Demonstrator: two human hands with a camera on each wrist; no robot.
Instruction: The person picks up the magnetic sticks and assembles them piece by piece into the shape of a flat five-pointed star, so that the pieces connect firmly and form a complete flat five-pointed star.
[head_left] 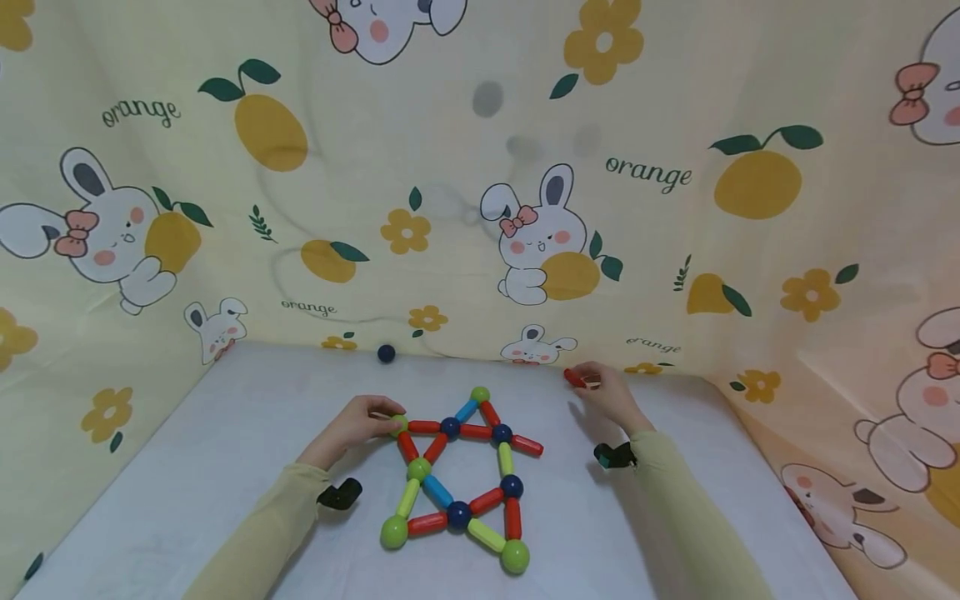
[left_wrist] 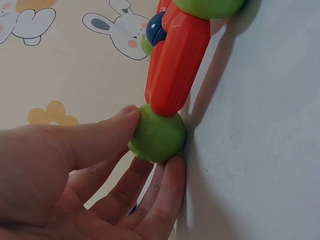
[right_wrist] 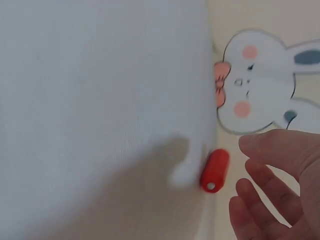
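On the white table lies a star-like frame of coloured magnetic rods and balls. My left hand (head_left: 365, 421) pinches the green ball (left_wrist: 157, 134) at its far left corner, thumb on one side and fingers on the other. Two red rods (head_left: 407, 447) run from that ball, and a red rod (left_wrist: 182, 62) also shows large in the left wrist view. At the back of the table, my right hand (head_left: 606, 394) reaches toward a loose red rod (right_wrist: 216, 171) with a metal tip. A gap shows between its fingertips and that rod in the right wrist view.
A loose dark blue ball (head_left: 386, 353) sits at the table's back edge, left of the frame. One red rod (head_left: 528, 445) sticks out from the frame's right side with a free end. Behind the table (head_left: 247, 467) hangs a printed curtain (head_left: 450, 167).
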